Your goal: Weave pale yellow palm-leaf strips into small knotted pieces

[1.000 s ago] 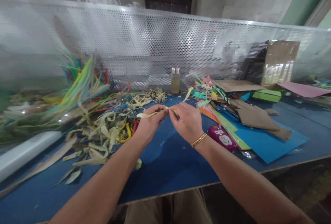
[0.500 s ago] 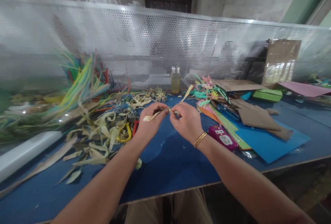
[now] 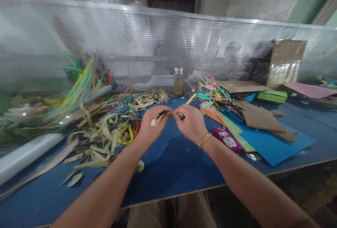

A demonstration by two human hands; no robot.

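My left hand (image 3: 152, 122) and my right hand (image 3: 191, 122) meet above the blue table (image 3: 171, 171), both pinched on one pale dried leaf strip (image 3: 159, 118). The strip's loose end hangs from my left fingers; its other end runs into my right fingertips. A gold bracelet (image 3: 204, 140) circles my right wrist. A heap of pale and coloured strips (image 3: 105, 129) lies just left of my left hand.
A small glass bottle (image 3: 178, 81) stands at the back by the perforated metal screen (image 3: 158, 41). A pink device (image 3: 226, 139), coloured paper sheets (image 3: 273, 143), brown card pieces (image 3: 260, 119) and a cardboard box (image 3: 285, 63) lie to the right. A white tube (image 3: 26, 154) lies far left.
The strip's free end has shortened and drawn in toward my left fingers. Both hands stay together, barely shifted.
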